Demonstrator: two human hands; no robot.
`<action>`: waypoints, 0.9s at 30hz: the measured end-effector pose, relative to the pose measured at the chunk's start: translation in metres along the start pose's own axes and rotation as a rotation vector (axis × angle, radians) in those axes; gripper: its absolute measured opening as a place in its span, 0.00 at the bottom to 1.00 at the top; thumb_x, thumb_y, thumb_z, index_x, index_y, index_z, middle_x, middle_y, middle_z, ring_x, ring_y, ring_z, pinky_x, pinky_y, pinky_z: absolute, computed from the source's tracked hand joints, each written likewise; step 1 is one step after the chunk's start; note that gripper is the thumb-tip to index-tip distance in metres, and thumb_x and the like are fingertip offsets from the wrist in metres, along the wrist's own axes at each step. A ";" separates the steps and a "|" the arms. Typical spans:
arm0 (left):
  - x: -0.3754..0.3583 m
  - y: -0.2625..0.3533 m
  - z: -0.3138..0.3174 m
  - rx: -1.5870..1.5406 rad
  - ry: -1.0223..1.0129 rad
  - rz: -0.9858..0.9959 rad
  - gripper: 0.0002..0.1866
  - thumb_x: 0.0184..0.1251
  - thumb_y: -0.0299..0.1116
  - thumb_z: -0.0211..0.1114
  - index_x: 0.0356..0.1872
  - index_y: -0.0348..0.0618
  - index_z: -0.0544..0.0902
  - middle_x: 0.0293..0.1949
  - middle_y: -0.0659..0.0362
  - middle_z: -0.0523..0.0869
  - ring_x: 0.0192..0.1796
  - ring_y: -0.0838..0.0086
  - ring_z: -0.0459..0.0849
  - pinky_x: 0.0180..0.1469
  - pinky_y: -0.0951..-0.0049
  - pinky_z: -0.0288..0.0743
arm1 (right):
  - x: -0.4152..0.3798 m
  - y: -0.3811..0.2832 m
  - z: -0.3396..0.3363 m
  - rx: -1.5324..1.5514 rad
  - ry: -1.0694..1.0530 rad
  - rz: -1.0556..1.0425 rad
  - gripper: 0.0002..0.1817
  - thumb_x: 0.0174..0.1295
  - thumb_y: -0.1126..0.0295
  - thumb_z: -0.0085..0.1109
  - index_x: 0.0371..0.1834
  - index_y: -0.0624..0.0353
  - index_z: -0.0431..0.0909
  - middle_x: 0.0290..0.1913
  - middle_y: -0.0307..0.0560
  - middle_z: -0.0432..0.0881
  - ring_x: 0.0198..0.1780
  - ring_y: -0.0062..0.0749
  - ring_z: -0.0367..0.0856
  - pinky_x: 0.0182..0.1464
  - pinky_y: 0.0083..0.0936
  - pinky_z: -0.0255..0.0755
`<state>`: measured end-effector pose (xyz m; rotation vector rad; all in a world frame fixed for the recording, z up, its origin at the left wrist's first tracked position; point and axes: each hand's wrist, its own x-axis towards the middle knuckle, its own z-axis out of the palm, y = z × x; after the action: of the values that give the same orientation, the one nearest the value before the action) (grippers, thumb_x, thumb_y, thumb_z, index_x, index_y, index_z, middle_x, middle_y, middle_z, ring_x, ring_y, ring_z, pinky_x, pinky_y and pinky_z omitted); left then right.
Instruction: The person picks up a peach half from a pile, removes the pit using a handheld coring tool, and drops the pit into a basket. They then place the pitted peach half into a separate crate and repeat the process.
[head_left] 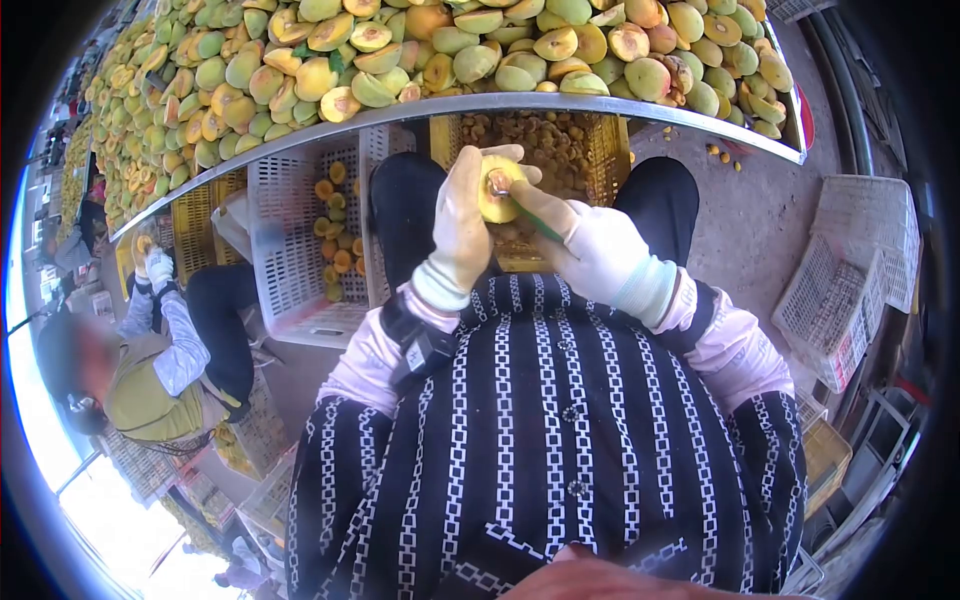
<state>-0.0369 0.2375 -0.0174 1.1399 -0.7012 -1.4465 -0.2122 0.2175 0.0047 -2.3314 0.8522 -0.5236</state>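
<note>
My left hand point(461, 222), in a pale work glove, is closed around a halved yellow peach point(491, 209), its cut face turned toward me and a brown pit at its centre. My right hand point(607, 255), gloved in white, grips a small pitting tool point(545, 228) with a green handle. The tool's metal end touches the peach at the pit. Both hands are over my lap, in front of a yellow crate point(613, 160) that holds many brown pits. Fingers and glare partly hide the tool's tip.
A metal-rimmed table point(640, 106) heaped with cut peaches spans the space ahead. Left of my knees, a white crate point(285, 230) contains peach halves. Further left sits a co-worker point(150, 385) with gloved hands. Stacked white crates point(835, 290) stand at the right.
</note>
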 end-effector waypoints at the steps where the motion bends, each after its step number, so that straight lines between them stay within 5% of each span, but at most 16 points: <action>1: 0.002 -0.007 0.007 -0.004 0.084 0.132 0.31 0.78 0.53 0.38 0.53 0.31 0.75 0.42 0.46 0.85 0.36 0.68 0.86 0.34 0.78 0.81 | 0.001 -0.003 0.002 0.004 -0.031 0.047 0.33 0.62 0.67 0.56 0.72 0.46 0.61 0.28 0.49 0.78 0.28 0.46 0.81 0.31 0.36 0.76; 6: 0.014 0.006 -0.010 -0.177 -0.050 -0.283 0.30 0.76 0.53 0.42 0.47 0.31 0.79 0.31 0.52 0.85 0.31 0.70 0.85 0.24 0.81 0.77 | 0.001 -0.008 -0.013 -0.245 -0.273 0.079 0.33 0.63 0.67 0.56 0.72 0.48 0.59 0.27 0.52 0.78 0.29 0.48 0.81 0.30 0.38 0.75; 8: 0.022 0.001 -0.032 -0.140 -0.330 -0.536 0.30 0.76 0.53 0.42 0.47 0.31 0.79 0.31 0.53 0.85 0.27 0.71 0.83 0.23 0.80 0.76 | -0.002 -0.003 -0.013 -0.189 -0.275 0.082 0.33 0.62 0.68 0.55 0.72 0.48 0.59 0.28 0.52 0.79 0.29 0.48 0.81 0.31 0.38 0.75; 10: 0.017 0.007 -0.020 -0.132 -0.348 -0.535 0.30 0.77 0.52 0.41 0.45 0.31 0.80 0.35 0.51 0.86 0.28 0.72 0.82 0.28 0.78 0.78 | -0.002 0.001 -0.009 -0.132 -0.273 0.085 0.33 0.62 0.69 0.55 0.72 0.48 0.59 0.30 0.53 0.80 0.29 0.48 0.82 0.31 0.38 0.76; 12: 0.012 0.000 0.000 0.061 0.001 -0.146 0.29 0.78 0.51 0.41 0.43 0.32 0.81 0.36 0.52 0.85 0.33 0.73 0.82 0.35 0.77 0.78 | -0.001 0.004 0.000 0.248 -0.164 0.199 0.33 0.60 0.72 0.55 0.71 0.48 0.60 0.35 0.56 0.82 0.28 0.49 0.82 0.32 0.37 0.77; 13: 0.012 0.000 0.002 -0.002 0.025 -0.168 0.29 0.78 0.50 0.42 0.43 0.32 0.81 0.38 0.53 0.85 0.37 0.75 0.82 0.40 0.78 0.78 | -0.002 0.009 0.006 0.251 -0.162 0.202 0.33 0.60 0.72 0.55 0.71 0.48 0.60 0.35 0.56 0.82 0.28 0.49 0.82 0.32 0.37 0.77; 16: 0.016 -0.012 -0.005 0.157 -0.010 0.028 0.28 0.77 0.51 0.43 0.45 0.34 0.80 0.35 0.54 0.85 0.31 0.75 0.82 0.32 0.79 0.77 | -0.002 0.011 0.007 0.424 -0.032 0.122 0.32 0.60 0.73 0.53 0.70 0.49 0.61 0.37 0.54 0.83 0.22 0.41 0.81 0.28 0.32 0.78; 18: 0.024 -0.007 -0.014 0.072 -0.065 -0.167 0.28 0.77 0.52 0.43 0.44 0.35 0.81 0.35 0.56 0.85 0.29 0.75 0.82 0.28 0.79 0.78 | 0.007 -0.004 -0.016 0.800 -0.280 0.524 0.30 0.60 0.73 0.52 0.69 0.52 0.62 0.34 0.48 0.81 0.18 0.30 0.77 0.22 0.25 0.75; 19: 0.025 -0.004 -0.018 -0.018 -0.116 -0.361 0.29 0.76 0.53 0.42 0.43 0.37 0.82 0.34 0.57 0.85 0.27 0.76 0.82 0.24 0.79 0.78 | 0.009 -0.005 -0.018 0.804 -0.278 0.526 0.30 0.60 0.73 0.52 0.69 0.52 0.62 0.34 0.48 0.81 0.18 0.30 0.77 0.22 0.25 0.75; 21: 0.025 0.006 -0.015 -0.020 -0.154 -0.419 0.29 0.76 0.53 0.42 0.42 0.38 0.82 0.33 0.58 0.85 0.26 0.76 0.82 0.22 0.80 0.76 | 0.011 -0.005 -0.022 0.818 -0.358 0.589 0.31 0.63 0.73 0.52 0.71 0.59 0.59 0.38 0.39 0.79 0.18 0.14 0.70 0.19 0.11 0.65; 22: 0.024 0.010 -0.015 -0.024 -0.192 -0.477 0.28 0.76 0.54 0.42 0.42 0.38 0.83 0.32 0.58 0.85 0.25 0.77 0.81 0.20 0.81 0.74 | 0.012 -0.006 -0.024 0.821 -0.359 0.591 0.31 0.63 0.73 0.52 0.71 0.59 0.59 0.38 0.39 0.79 0.18 0.14 0.70 0.19 0.11 0.65; 24: 0.029 0.006 -0.022 -0.007 -0.304 -0.490 0.28 0.76 0.53 0.43 0.42 0.37 0.83 0.32 0.58 0.85 0.25 0.77 0.81 0.19 0.81 0.72 | 0.013 -0.008 -0.026 0.889 -0.360 0.634 0.32 0.63 0.73 0.53 0.72 0.59 0.59 0.34 0.40 0.78 0.15 0.14 0.68 0.17 0.12 0.64; 27: 0.025 0.010 -0.006 0.275 -0.123 -0.182 0.25 0.78 0.48 0.44 0.43 0.36 0.81 0.34 0.56 0.85 0.29 0.77 0.81 0.27 0.78 0.77 | 0.015 -0.001 -0.030 1.077 -0.328 0.731 0.33 0.59 0.70 0.55 0.71 0.58 0.60 0.27 0.41 0.76 0.15 0.20 0.71 0.17 0.16 0.68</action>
<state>-0.0250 0.2123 -0.0169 1.3618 -0.9233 -1.6194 -0.2174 0.1957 0.0300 -0.9912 0.8725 -0.1725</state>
